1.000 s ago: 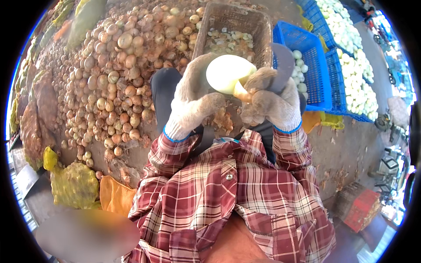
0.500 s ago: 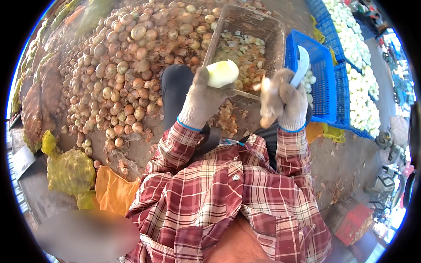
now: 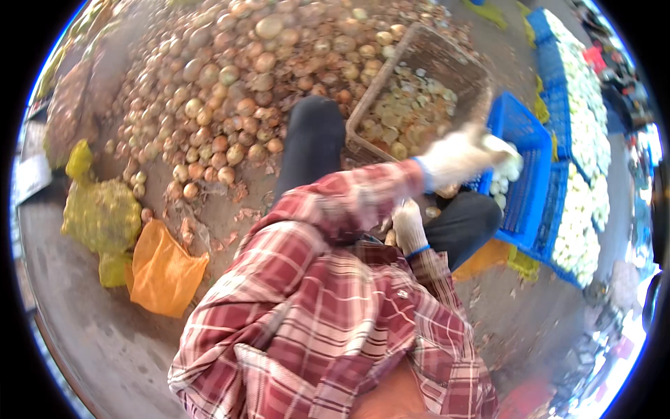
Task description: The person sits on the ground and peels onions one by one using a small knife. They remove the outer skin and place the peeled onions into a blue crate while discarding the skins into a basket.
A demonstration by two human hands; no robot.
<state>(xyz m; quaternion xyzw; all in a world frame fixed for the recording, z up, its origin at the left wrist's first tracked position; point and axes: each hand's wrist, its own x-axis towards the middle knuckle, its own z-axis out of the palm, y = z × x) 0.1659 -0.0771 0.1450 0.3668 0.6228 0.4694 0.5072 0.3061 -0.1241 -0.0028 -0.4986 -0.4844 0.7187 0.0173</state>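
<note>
My gloved left hand [image 3: 457, 155], smeared by motion, stretches right to the rim of the blue crate [image 3: 527, 213], with a pale, blurred onion shape [image 3: 501, 150] at its fingertips; whether it grips that is unclear. Several white peeled onions [image 3: 499, 187] lie in the crate beside it. My gloved right hand [image 3: 408, 227] is low between my legs, partly hidden by the left arm; I cannot see its fingers clearly or what they hold. A worn brown bin [image 3: 364, 112], holding pale onions and skins, stands just beyond both hands.
A large heap of unpeeled onions [image 3: 202, 112] spreads ahead and left. Blue crates full of peeled onions [image 3: 579, 223] line the right. Yellow sacks [image 3: 101, 216] and an orange net bag [image 3: 167, 272] lie at lower left. My knee [image 3: 310, 126] borders the heap.
My left hand has swung from the middle rightward to the blue crate with the pale onion. My right hand has dropped lower, and the knife it held no longer shows. The view has shifted.
</note>
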